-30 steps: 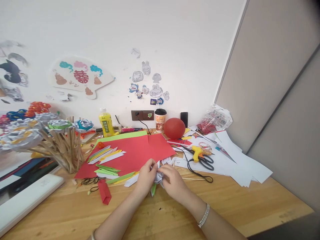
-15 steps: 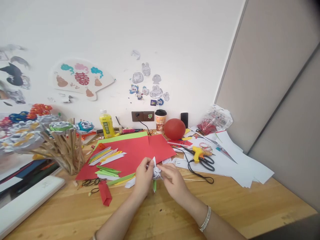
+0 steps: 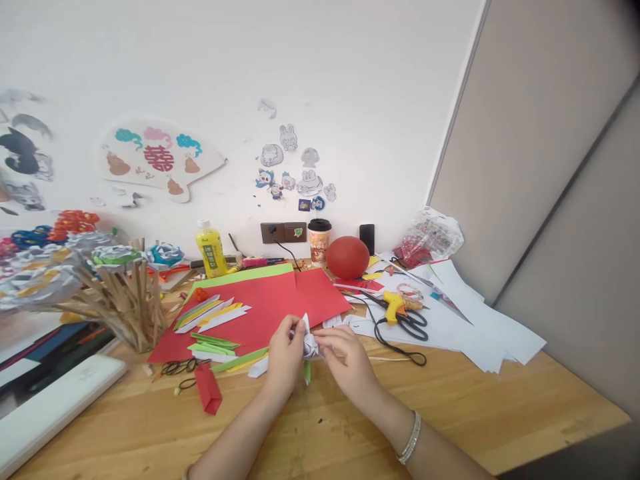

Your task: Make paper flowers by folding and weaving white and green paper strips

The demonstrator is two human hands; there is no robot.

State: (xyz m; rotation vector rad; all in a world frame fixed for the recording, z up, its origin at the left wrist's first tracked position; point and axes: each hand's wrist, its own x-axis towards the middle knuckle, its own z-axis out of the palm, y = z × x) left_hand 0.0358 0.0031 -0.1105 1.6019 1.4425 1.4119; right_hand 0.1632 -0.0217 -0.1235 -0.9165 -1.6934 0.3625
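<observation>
Between my two hands is a folded white paper flower, with a pointed strip standing up at its top and a green strip hanging below. My left hand pinches it from the left, thumb and fingers closed on the paper. From the right, my right hand pinches the flower's edge with thumb and forefinger. Left of my hands, folded white and yellow paper strips lie on a red sheet, with green strips nearer me. A small red folded paper piece rests on the wooden table.
Paper flowers on sticks stand at left, by a long white case. Behind are a yellow bottle, a lidded cup and a red balloon. A yellow glue gun, black-handled scissors and white sheets lie right.
The view has shifted slightly. My right fingers have moved a little on the flower's right edge; both hands still hold it in nearly the same place.
</observation>
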